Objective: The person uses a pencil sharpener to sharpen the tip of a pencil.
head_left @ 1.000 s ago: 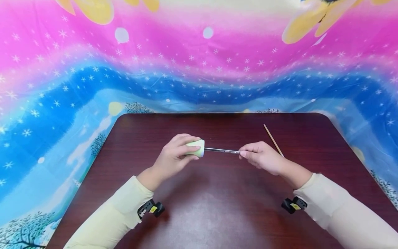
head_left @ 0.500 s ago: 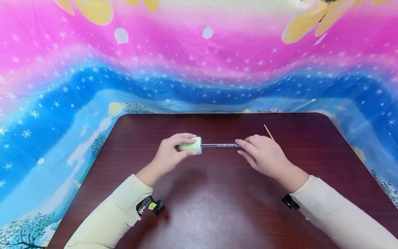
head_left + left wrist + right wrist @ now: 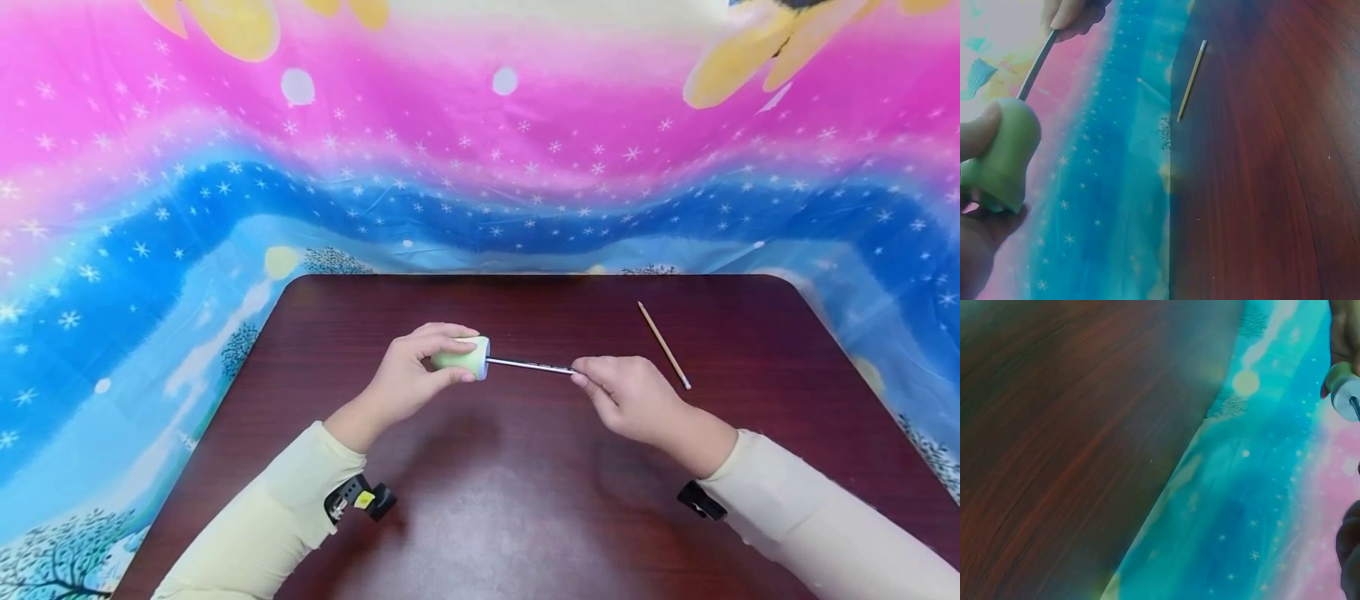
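Observation:
My left hand [image 3: 401, 371] grips a pale green pencil sharpener [image 3: 467, 358], fingers over its top and thumb below, above the table. A dark striped pencil [image 3: 528, 364] runs into the hole in the sharpener's flat end. My right hand [image 3: 637, 396] pinches the pencil's other end between thumb and curled fingers. In the left wrist view the sharpener [image 3: 1007, 153] has a waisted shape, with the pencil [image 3: 1036, 65] leading up to the right hand. The right wrist view shows the sharpener's pale round face [image 3: 1346, 400] at its right edge; the right hand [image 3: 1350, 550] is partly cut off there.
A plain yellow pencil [image 3: 663, 344] lies on the dark red-brown table [image 3: 480, 517], behind the right hand. A pink and blue printed cloth [image 3: 480, 167] hangs around the table's far and side edges.
My right hand has rolled over the pencil, its fingers loosening half a second ago and now pinching again. The left hand and sharpener shifted only slightly. The yellow pencil is now fully uncovered.

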Tool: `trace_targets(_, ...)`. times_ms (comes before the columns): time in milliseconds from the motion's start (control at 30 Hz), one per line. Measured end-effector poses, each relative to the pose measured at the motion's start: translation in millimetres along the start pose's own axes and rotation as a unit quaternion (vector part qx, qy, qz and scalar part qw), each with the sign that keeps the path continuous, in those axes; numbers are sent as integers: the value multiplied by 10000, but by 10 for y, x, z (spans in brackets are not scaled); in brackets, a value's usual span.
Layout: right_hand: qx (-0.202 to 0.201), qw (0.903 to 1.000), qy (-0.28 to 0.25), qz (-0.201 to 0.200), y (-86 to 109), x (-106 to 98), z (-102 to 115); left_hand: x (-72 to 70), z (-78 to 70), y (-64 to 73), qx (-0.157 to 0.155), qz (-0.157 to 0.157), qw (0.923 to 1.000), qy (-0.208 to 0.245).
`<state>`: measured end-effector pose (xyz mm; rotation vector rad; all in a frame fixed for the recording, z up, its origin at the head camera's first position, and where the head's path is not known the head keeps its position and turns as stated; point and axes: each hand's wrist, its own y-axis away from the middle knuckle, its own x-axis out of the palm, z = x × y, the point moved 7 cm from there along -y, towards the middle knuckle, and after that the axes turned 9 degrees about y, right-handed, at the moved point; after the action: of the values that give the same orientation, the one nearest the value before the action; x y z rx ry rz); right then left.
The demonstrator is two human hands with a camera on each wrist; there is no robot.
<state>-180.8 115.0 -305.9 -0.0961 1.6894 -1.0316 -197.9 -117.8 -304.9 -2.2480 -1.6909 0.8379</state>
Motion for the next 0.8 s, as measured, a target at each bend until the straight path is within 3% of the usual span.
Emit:
trace_targets(67, 579, 9946, -661, 550, -14, 24, -67, 9, -92, 3, 607, -14, 9977, -312)
trace_targets(167, 1625, 9626, -1571, 1492, 2, 96, -200, 39, -205, 21, 1343, -26, 9881, -749)
trace_targets(233, 2137, 9391, -1890, 1918, 21, 133, -270, 56, -229, 31, 1511, -40, 9847, -868)
trace_targets(267, 2208, 9357, -1881, 2008, 20, 141, -293, 59, -221, 31, 1462, -58, 9855, -855)
trace_targets(300, 2165, 9391, -1747, 2017, 12, 138, -308, 60, -198, 28, 1331, -81, 9878, -803)
trace_targets(367, 1774, 9620, -1150, 1729, -26, 103, -324, 49, -137, 6, 907, -165, 9939, -607)
trace_targets(433, 1205, 9857, -266, 1149, -56, 43, -315, 29, -55, -12, 349, -285, 9986, -272)
trace_targets(500, 644, 9950, 626, 432, -55, -21, -282, 4, 18, -21, -186, -421, 9989, 25)
trace_targets(600, -108, 9896, 1313, -584, -13, -87, -191, -17, 98, -18, -807, -491, 9949, 350)
trace_targets(700, -674, 9739, 1613, -1450, 32, -145, -78, -3, 139, -9, -1249, -330, 9903, 512)
trace_targets(800, -1023, 9590, 1707, -2017, 47, -195, 12, 20, 156, -1, -1491, -133, 9866, 650)
